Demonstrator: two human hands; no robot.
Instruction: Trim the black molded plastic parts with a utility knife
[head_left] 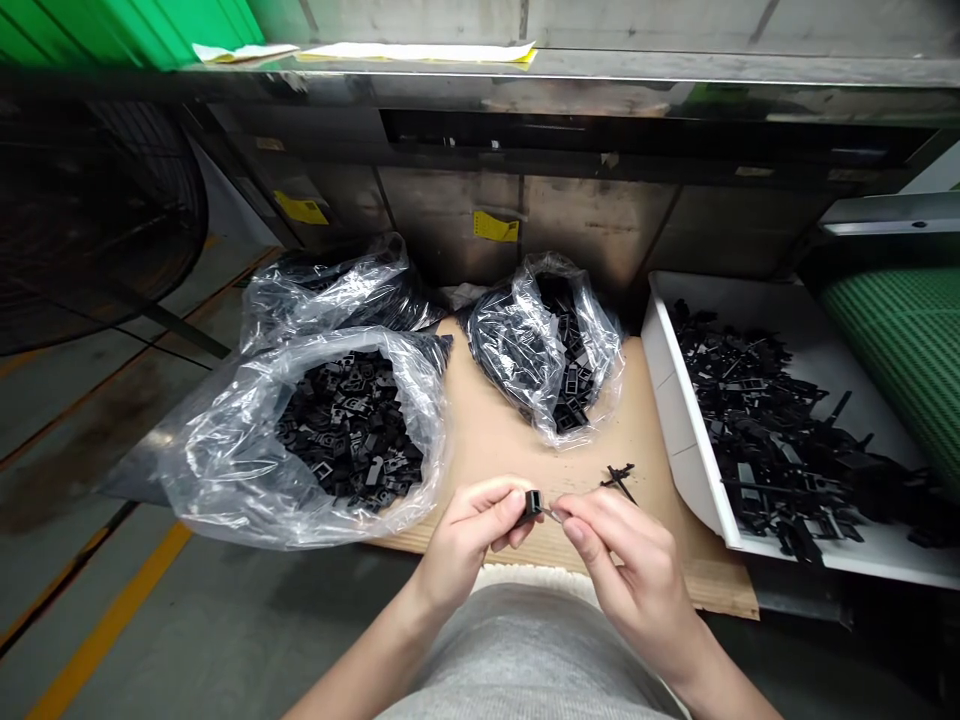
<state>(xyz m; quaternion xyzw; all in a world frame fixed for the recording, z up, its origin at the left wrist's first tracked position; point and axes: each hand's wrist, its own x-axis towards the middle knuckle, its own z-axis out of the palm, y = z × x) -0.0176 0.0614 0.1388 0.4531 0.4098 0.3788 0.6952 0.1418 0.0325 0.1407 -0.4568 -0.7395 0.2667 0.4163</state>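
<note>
Between the thumb and fingers of my left hand (480, 525) is a small black rectangular plastic part (532, 503), its hollow end facing right. My right hand (622, 545) is pinched close beside it; a thin, narrow piece (551, 514) shows at its fingertips, pointing at the part, too small to name. Just beyond my right hand, a black branched plastic sprue (619, 480) lies on the cardboard (487, 440). To the left, an open clear plastic bag (225, 460) holds many small black plastic parts (352, 430).
A second open bag (517, 340) of black parts stands ahead, and another filled bag (330, 290) sits behind the left one. At right, a white tray (686, 450) holds black sprued pieces beside a green conveyor belt (900, 340). A large fan (97, 220) stands at left.
</note>
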